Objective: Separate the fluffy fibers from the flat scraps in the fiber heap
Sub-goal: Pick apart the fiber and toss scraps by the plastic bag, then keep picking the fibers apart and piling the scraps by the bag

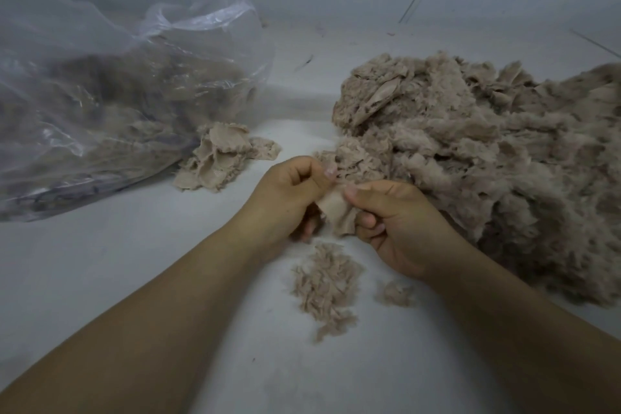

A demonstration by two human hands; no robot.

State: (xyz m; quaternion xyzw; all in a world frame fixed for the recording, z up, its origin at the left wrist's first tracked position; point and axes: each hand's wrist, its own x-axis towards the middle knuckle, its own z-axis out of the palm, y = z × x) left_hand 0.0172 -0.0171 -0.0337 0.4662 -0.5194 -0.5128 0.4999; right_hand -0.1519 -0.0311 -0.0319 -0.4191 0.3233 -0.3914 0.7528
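Pinching flat beige scrap (339,212), frayed edges, between left hand (289,198), right hand (396,222).

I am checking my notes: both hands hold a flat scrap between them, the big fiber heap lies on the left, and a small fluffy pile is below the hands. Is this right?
One detail is wrong: in the head view the big fiber heap lies on the right, not the left. The rest holds: the left hand and right hand pinch the flat scrap, with the small fluffy pile below them.
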